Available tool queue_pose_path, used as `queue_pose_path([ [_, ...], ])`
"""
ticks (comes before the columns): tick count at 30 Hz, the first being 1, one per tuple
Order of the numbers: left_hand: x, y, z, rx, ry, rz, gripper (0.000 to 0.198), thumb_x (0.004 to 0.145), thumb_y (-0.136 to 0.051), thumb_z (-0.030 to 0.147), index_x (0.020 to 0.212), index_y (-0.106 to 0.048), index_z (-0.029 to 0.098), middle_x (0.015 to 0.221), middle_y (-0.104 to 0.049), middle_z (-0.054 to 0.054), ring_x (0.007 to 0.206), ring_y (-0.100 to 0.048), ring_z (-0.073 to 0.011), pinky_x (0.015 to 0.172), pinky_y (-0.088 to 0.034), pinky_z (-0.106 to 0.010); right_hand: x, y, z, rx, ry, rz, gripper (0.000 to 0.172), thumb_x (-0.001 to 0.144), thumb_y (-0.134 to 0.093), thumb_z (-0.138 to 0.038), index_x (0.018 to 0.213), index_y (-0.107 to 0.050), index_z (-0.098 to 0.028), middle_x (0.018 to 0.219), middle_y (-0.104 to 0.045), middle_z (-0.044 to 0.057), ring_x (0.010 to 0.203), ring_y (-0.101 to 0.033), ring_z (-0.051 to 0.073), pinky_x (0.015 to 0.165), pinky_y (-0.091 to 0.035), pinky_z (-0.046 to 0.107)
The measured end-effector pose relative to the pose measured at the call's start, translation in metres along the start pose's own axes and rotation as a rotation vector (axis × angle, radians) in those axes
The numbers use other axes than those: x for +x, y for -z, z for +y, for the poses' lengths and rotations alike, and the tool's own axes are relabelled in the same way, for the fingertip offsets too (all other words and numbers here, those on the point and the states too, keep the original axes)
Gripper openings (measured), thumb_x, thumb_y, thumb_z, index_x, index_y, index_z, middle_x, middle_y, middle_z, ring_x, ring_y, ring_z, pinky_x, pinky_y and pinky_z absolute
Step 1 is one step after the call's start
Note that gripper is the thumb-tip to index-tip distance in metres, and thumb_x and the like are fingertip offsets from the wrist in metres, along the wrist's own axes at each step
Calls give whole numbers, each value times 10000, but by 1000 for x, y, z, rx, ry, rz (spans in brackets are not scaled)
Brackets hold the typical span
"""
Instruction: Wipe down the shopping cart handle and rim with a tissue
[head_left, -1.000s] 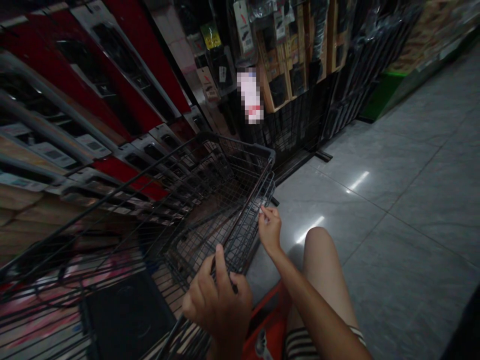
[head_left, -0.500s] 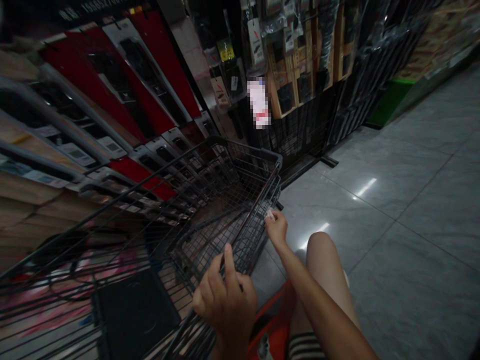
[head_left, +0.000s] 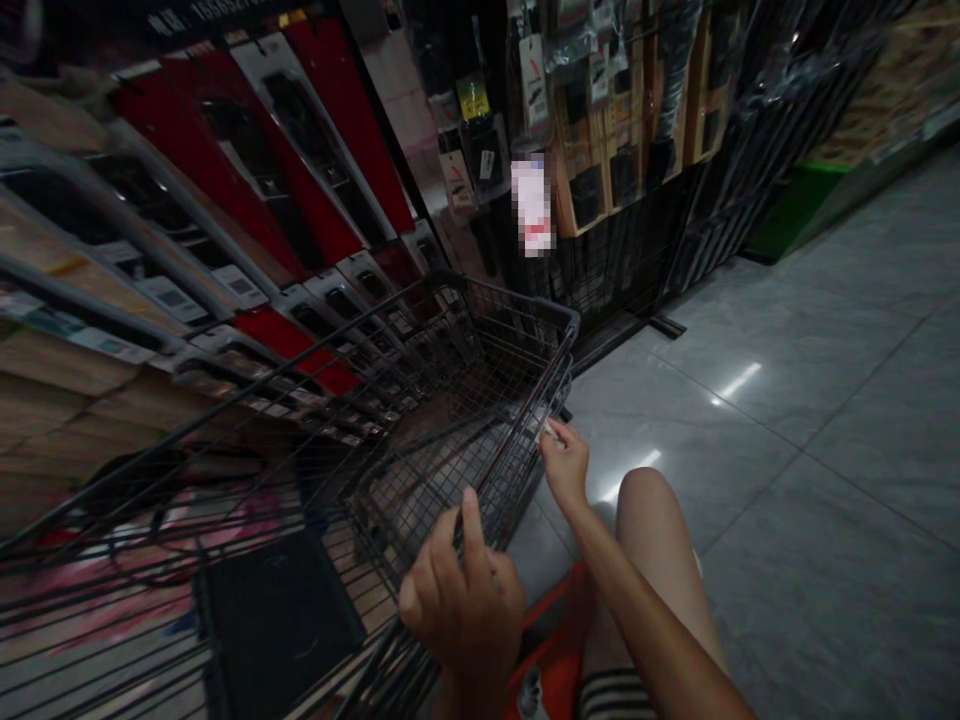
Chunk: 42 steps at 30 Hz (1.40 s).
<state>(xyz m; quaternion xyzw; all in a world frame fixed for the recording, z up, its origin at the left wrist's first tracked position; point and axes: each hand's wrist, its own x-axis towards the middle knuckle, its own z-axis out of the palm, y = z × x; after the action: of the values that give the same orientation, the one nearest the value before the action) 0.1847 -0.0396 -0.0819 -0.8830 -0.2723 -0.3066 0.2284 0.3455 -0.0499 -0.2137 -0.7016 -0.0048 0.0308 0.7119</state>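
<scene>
A dark wire shopping cart [head_left: 551, 318] stretches from the lower left to the middle of the view. Its near top rim passes under my left hand [head_left: 463, 595], whose fingers curl over it with the index finger stretched along it. Farther forward, my right hand [head_left: 566, 462] is at the outer side of the cart, thumb and fingers pinched together on a small crumpled white piece [head_left: 552, 430]. What that white piece is made of is too small to tell. A black flat panel [head_left: 285, 620] sits in the cart's near end.
Packaged goods on red and grey cards [head_left: 300, 150] hang along the left rack. More items in clear bags hang beside wooden-framed packs [head_left: 577, 180]. A green bin [head_left: 795, 210] stands at the far right. Grey tiled floor [head_left: 810, 400] reflects ceiling lights. My knee [head_left: 646, 500] is beside the cart.
The whole view has shifted slightly, so the rack, cart and hands appear a little farther right. Both hands keep nearly the same place on the cart.
</scene>
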Motion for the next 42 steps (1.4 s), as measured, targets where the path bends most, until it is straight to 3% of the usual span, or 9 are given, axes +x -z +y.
queue_pose_path([
  [7, -2, 0, 0, 10, 19, 4, 564, 725, -520, 172, 1287, -468, 161, 984, -649, -97, 856, -550, -216, 794, -329, -369, 6, 15, 31, -445, 305, -106, 303, 772, -489, -223, 960, -720, -169, 738, -588, 55, 731, -514, 189, 722, -411, 325],
  [11, -3, 0, 1, -9, 28, 11, 572, 721, -536, 160, 1289, -469, 164, 974, -648, -93, 868, -544, -217, 809, -323, -371, 7, 23, 31, -652, 380, -49, 253, 741, -533, -175, 910, -720, -193, 805, -653, 81, 828, -498, 230, 785, -357, 362],
  [19, -6, 3, 0, -12, 1, -4, 568, 713, -552, 150, 1277, -483, 147, 986, -643, -105, 883, -549, -212, 799, -324, -362, -5, 16, 33, -312, 38, 113, 188, 667, -538, -282, 783, -598, -148, 683, -605, 41, 586, -518, 168, 599, -416, 297],
  [23, -7, 3, 1, -45, 47, 5, 532, 720, -541, 143, 1251, -508, 163, 995, -645, -102, 885, -554, -211, 806, -328, -366, -16, 4, 24, 14, -148, 42, 309, 625, -550, -287, 904, -565, -155, 617, -575, -30, 480, -509, 124, 477, -423, 248],
  [26, -7, 3, 2, -71, 59, -10, 542, 729, -528, 151, 1270, -491, 165, 1008, -642, -108, 886, -557, -213, 799, -329, -368, -18, -3, 11, 189, -306, 3, 260, 576, -589, -302, 792, -573, -158, 539, -561, -43, 420, -500, 114, 411, -422, 240],
  [29, -6, 4, 2, -58, 68, -23, 542, 740, -515, 157, 1280, -477, 185, 1015, -643, -96, 877, -563, -207, 805, -329, -368, -17, -2, -4, 318, -368, -49, 219, 548, -625, -296, 715, -580, -161, 518, -574, -35, 412, -506, 109, 403, -441, 243],
  [33, -4, 4, 2, -47, 60, -21, 516, 740, -514, 163, 1256, -496, 172, 1003, -642, -101, 871, -561, -208, 806, -333, -371, -21, 5, -14, 346, -279, -111, 252, 589, -623, -287, 806, -632, -160, 627, -630, -5, 516, -561, 125, 491, -501, 267],
  [38, -2, 3, 2, -33, 55, -16, 517, 731, -523, 161, 1247, -499, 180, 969, -651, -84, 866, -556, -204, 814, -317, -372, -24, 8, 2, 96, 17, -126, 273, 643, -599, -270, 886, -679, -174, 909, -635, 68, 763, -598, 166, 642, -520, 291],
  [42, -2, 2, -2, 2, 1, 3, 513, 706, -548, 159, 1218, -527, 149, 949, -655, -92, 836, -542, -205, 785, -326, -360, -18, 6, 25, -125, 166, -115, 200, 711, -552, -256, 832, -679, -159, 885, -579, 73, 649, -531, 138, 564, -483, 280],
])
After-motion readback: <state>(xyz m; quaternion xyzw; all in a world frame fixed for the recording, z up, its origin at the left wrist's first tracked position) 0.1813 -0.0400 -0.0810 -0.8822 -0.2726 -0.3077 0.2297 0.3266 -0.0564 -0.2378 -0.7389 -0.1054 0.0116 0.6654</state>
